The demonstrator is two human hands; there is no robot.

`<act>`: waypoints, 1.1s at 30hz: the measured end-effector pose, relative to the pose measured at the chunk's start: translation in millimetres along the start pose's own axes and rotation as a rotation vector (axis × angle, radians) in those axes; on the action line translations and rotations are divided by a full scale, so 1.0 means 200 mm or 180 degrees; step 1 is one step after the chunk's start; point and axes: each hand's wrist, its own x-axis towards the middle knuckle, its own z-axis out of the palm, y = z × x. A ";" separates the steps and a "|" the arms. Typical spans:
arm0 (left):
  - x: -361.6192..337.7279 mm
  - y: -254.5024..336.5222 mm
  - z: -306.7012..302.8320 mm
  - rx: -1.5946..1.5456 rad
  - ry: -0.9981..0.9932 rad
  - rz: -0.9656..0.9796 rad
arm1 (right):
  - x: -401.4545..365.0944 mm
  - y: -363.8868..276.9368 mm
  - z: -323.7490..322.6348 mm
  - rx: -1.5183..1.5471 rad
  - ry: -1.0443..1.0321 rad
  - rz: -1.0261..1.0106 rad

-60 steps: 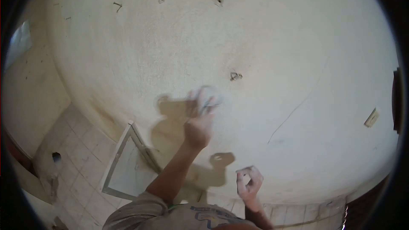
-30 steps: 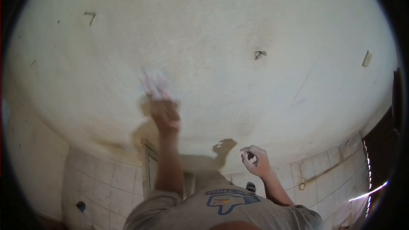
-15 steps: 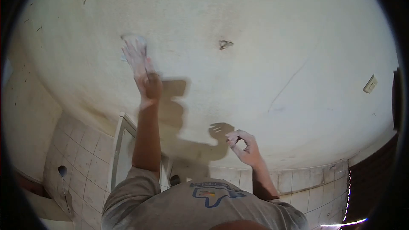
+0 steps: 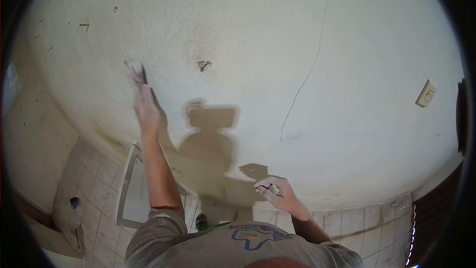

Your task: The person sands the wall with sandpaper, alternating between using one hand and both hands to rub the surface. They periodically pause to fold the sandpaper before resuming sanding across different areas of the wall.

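Note:
My left hand (image 4: 142, 92), dusted white, reaches up to the wall (image 4: 367, 44) on the left. Its fingers are smeared by motion and press a pale flat piece (image 4: 134, 65) against the plaster; I cannot make out what kind of piece it is. Lower right, my right hand (image 4: 280, 194) hangs just off the wall, also coated in white dust. Its fingers and thumb are curled together, and whatever they hold, if anything, is hidden. A broken hole (image 4: 204, 65) in the plaster lies to the right of my left hand.
A long crack (image 4: 308, 75) runs down the wall. A light switch (image 4: 426, 93) is at the right, and several nails stick out at the upper left. A framed panel (image 4: 135, 188) leans below my left arm, above the tiled floor (image 4: 101, 201).
My left hand has moved along the wall to the left. My right hand has dropped slightly and curled more. The view has shifted to the right, showing more of the crack.

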 end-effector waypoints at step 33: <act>0.31 -0.19 -0.14 0.0106 0.0249 0.1988 | 0.69 -0.51 0.73 -0.1070 0.0607 0.0160</act>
